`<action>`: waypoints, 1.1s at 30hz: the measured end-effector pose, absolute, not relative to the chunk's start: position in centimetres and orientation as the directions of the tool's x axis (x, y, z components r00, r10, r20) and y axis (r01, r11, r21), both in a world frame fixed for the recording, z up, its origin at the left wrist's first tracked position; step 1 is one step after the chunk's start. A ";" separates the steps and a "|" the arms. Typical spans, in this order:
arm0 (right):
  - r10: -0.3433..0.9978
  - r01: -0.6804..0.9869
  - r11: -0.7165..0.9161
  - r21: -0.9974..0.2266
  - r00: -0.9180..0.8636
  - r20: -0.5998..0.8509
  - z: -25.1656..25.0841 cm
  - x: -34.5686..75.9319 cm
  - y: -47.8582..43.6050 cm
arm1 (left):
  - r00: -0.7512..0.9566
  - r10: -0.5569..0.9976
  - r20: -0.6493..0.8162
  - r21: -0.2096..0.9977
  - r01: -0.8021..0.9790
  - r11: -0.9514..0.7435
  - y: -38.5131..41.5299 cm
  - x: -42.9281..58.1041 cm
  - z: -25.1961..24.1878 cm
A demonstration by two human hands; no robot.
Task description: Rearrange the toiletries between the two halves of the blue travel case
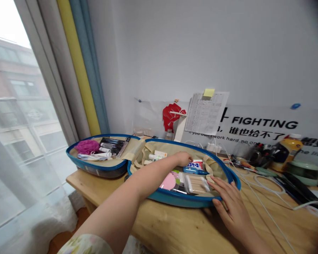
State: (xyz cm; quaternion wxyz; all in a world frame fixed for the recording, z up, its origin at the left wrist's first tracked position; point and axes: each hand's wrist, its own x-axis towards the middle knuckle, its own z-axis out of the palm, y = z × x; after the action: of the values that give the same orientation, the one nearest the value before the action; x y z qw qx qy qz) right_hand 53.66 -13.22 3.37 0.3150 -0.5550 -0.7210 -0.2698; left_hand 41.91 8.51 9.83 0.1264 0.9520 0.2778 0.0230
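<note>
An open hard-shell case with a blue rim and beige lining lies on the wooden desk in two halves. My left hand reaches into the right half, its curled fingers just above a blue-and-white package. Whether it holds anything is hidden. My right hand rests with spread fingers on the case's near rim. Beside it lie a pack of cotton swabs and a pink round item. The left half holds a magenta bath puff and black tubes.
White cables cross the desk to the right of the case. Beyond them stand a yellow-orange bottle and a pale green container. A wall with a poster rises behind the desk, and a curtained window lies to the left.
</note>
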 end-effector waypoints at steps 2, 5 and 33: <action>0.621 0.970 0.236 0.060 -0.198 0.759 3.3 53.8 -13.2 | 0.837 0.547 0.018 0.269 0.523 -0.809 9.4 41.0 11.1; 0.623 0.968 0.236 0.081 -0.214 0.752 3.3 53.9 -13.1 | 0.782 0.612 0.120 0.268 0.568 -0.778 11.5 37.9 13.4; 0.610 0.967 0.247 0.061 -0.205 0.765 2.8 54.3 -12.8 | 0.288 0.934 -0.212 -0.109 0.943 -0.316 17.3 3.9 9.9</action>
State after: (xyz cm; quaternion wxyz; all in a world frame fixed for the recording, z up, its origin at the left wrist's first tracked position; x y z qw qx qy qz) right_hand 54.35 -12.83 2.83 0.3169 -0.5452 -0.7234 -0.2813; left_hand 3.85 17.31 9.94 0.0184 0.8024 0.5846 -0.1186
